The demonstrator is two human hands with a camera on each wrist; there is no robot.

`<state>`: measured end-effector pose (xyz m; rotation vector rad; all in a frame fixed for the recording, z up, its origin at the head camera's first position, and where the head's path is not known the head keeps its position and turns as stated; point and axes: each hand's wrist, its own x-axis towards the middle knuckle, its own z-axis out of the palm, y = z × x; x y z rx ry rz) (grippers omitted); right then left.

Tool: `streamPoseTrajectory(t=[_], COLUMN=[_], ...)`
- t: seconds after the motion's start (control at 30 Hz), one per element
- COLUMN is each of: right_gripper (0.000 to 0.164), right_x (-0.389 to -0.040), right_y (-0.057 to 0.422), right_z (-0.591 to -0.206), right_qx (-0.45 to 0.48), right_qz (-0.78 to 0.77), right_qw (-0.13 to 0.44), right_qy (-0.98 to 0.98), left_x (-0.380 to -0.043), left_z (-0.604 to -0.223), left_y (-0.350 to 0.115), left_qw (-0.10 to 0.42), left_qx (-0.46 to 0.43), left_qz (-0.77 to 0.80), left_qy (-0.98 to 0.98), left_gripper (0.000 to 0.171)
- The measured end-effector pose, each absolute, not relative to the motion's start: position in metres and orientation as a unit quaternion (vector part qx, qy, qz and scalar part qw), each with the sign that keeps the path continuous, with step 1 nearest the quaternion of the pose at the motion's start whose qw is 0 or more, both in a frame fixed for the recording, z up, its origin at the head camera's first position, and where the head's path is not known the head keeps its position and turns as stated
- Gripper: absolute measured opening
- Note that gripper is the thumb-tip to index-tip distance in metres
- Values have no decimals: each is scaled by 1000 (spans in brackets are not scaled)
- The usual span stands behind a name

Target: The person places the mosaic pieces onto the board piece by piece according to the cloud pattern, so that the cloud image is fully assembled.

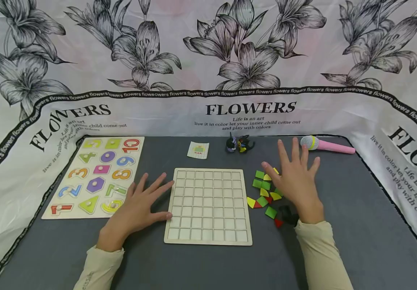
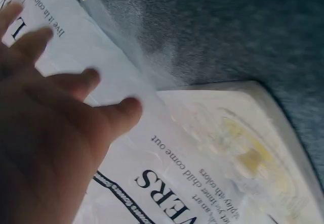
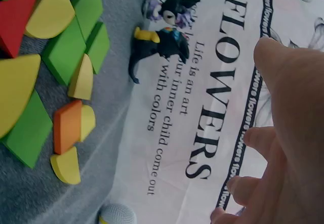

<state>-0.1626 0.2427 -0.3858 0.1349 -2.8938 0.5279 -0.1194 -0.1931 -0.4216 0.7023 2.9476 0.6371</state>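
Note:
A pale wooden board (image 1: 208, 244) with a grid of square cells lies in the middle of the head view. My left hand (image 1: 135, 213) is at its left side, fingers spread, the thumb tip at the board's edge; whether it touches cannot be told. My right hand (image 1: 299, 183) hovers with spread fingers over a loose group of flat coloured blocks at the board's right. Among them are green blocks (image 1: 262, 184), yellow rounded blocks (image 1: 252, 202) and red triangular blocks (image 1: 278, 223). An orange block (image 3: 67, 127) shows in the right wrist view. Neither hand holds anything.
On the left lies a number-and-shape puzzle board (image 1: 81, 216). Behind the grid board are a small printed card (image 1: 198, 150) and two dark figurines (image 1: 244, 143). A pink toy microphone (image 1: 333, 148) lies at the back right. A flower-printed cloth (image 1: 172, 112) borders the grey tabletop.

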Motion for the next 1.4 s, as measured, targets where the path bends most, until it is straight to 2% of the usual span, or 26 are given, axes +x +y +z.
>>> streamPoseTrajectory(t=[0.2,0.37,0.7,0.87,1.13,1.4], right_gripper=[91,93,90,86,83,67], right_x=[-162,-160,-150,-150,-167,-179], right_y=[254,262,272,279,292,299], right_z=[-375,-367,-348,-347,-358,-379], right_qx=[41,28,48,61,73,93], right_qz=[202,212,274,303,326,321], right_qw=[81,76,86,72,-16,-48], right_qy=[-975,-974,-957,-948,-942,-941], left_x=[-123,-128,-140,-142,-140,-139], left_z=[-422,-424,-418,-417,-414,-415], left_y=[-192,-187,-178,-177,-178,-172], left_qw=[65,102,154,169,165,173], left_qx=[233,218,194,188,187,176], left_qz=[225,234,235,240,251,256], left_qy=[944,942,940,937,935,935], left_gripper=[78,75,102,103,103,105])
